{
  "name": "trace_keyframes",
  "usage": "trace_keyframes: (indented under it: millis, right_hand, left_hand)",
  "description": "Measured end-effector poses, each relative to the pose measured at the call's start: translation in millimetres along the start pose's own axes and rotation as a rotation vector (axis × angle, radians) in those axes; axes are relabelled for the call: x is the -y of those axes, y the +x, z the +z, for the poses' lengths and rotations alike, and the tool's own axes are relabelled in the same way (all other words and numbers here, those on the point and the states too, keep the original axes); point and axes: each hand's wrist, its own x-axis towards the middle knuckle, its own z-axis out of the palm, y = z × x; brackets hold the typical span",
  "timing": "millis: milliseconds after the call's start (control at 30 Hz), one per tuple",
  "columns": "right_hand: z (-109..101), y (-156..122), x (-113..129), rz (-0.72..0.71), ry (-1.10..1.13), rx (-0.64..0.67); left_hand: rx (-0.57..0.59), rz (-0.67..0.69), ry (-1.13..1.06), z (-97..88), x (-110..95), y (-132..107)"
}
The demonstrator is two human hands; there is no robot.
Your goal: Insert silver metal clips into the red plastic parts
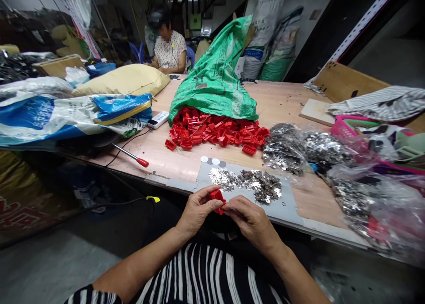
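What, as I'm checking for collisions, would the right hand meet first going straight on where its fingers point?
The right hand would likely meet the red piece held in the left hand first; exact contact is hard to tell.

left hand (pixel 198 208): thumb-and-finger grip | right hand (pixel 248 215): pinching | forearms (pixel 144 253): angled inward | hands: close together
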Motion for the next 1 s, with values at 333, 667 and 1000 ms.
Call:
trace_keyframes:
  millis: [333,667,1000]
  right_hand:
    - [2,-2,-5,-0.047,-0.024,-0.003]
    - [2,0,-6,-0.038,0.032,0.03]
    - [4,1,-11,-0.09,0.037,-0.009]
  left_hand:
    - [0.006,0.01,0.047,-0.8,1,-1]
    - [0.012,0.002,0.065,-1.6,-3,0]
    - [0.046,0.022,0.111,-1.3,-10,2]
